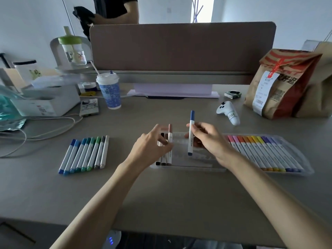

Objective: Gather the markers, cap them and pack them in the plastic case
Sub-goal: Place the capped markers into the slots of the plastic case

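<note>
A clear plastic case (305, 169) lies across the desk in front of me. Its right part holds a row of capped markers (260, 151) from pink through yellow to purple. At its left end lie a few brown and black markers (164, 161). My left hand (152, 144) pinches a brown-capped marker (170, 133) over that left end. In my right hand (210, 139) a dark blue capped marker (191, 133) stands nearly upright above the case's bare middle. To the left of the case, a row of blue, green and grey capped markers (84, 155) lies on the desk.
A white controller (228, 112) and a brown paper bag (283, 85) sit at the back right. At the back left stand a blue drink cup (109, 90), a white box (45, 103) and cables (36, 132). A desk divider (181, 49) runs behind, with a person beyond it.
</note>
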Demonstrator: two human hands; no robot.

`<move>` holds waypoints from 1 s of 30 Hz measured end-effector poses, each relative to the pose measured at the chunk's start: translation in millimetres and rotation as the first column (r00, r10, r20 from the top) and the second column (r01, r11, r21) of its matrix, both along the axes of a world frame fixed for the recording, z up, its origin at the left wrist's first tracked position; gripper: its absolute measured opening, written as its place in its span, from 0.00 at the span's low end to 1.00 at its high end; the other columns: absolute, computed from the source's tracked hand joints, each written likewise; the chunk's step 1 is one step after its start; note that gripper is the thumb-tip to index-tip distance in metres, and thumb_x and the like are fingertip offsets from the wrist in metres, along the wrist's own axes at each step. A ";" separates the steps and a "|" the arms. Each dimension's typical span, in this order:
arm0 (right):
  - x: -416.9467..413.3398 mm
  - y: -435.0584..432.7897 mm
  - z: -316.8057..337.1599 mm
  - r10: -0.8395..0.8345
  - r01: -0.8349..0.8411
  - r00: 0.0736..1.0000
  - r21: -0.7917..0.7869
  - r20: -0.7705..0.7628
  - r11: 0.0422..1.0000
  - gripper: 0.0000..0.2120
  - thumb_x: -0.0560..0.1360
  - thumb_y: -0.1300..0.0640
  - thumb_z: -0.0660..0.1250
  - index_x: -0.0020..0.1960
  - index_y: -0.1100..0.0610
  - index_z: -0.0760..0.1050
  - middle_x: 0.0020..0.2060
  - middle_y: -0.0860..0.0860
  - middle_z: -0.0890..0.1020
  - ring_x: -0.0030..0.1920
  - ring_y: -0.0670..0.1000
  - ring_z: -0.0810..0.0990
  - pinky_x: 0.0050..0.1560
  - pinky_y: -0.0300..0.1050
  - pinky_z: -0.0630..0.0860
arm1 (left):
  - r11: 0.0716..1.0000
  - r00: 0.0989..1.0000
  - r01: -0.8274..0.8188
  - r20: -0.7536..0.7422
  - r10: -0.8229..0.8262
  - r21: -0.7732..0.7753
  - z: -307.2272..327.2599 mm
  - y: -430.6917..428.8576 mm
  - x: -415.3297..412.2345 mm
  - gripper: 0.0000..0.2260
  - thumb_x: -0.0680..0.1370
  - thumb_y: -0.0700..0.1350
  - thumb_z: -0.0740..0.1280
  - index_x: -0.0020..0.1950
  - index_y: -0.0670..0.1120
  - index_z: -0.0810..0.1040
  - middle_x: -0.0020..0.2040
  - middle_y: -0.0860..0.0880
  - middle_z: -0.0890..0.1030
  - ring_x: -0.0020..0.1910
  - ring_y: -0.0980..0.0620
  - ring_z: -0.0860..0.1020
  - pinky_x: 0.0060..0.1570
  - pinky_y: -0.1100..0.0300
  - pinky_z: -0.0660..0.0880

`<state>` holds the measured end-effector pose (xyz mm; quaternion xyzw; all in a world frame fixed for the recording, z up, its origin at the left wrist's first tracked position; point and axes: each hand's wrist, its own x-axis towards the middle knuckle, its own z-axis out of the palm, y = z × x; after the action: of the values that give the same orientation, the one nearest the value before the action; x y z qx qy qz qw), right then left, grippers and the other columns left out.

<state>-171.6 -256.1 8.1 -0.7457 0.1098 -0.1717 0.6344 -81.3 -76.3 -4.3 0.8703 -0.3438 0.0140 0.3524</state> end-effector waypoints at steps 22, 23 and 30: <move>-1.8 6.6 -3.9 0.049 -0.069 0.990 -0.155 -0.130 0.986 0.10 0.80 0.53 0.65 0.53 0.58 0.80 0.46 0.53 0.86 0.39 0.45 0.82 0.45 0.39 0.76 | 0.965 0.974 0.116 0.166 -0.157 0.234 -24.6 1.9 17.4 0.23 0.77 0.62 0.63 0.71 0.56 0.71 0.72 0.61 0.69 0.73 0.55 0.61 0.70 0.57 0.57; -0.7 7.7 -5.4 0.041 -0.065 0.989 -0.168 -0.140 0.984 0.09 0.80 0.53 0.65 0.52 0.58 0.81 0.46 0.53 0.86 0.38 0.43 0.82 0.43 0.35 0.75 | 0.966 0.974 0.124 0.157 -0.162 0.227 -25.3 1.8 17.5 0.24 0.77 0.63 0.62 0.71 0.56 0.71 0.71 0.60 0.69 0.72 0.54 0.62 0.71 0.56 0.58; 7.4 9.8 -9.6 0.002 -0.052 0.975 -0.219 -0.222 0.974 0.10 0.79 0.53 0.67 0.53 0.58 0.81 0.47 0.51 0.85 0.50 0.47 0.81 0.48 0.33 0.71 | 0.991 0.973 0.112 0.193 -0.124 0.068 -32.2 9.0 11.3 0.22 0.75 0.57 0.55 0.64 0.53 0.77 0.65 0.56 0.77 0.67 0.53 0.71 0.63 0.50 0.71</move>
<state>-164.2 -246.2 -1.5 -0.8281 0.1495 -0.0905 0.5327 -70.0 -67.3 -36.6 0.8524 -0.4283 0.0690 0.2919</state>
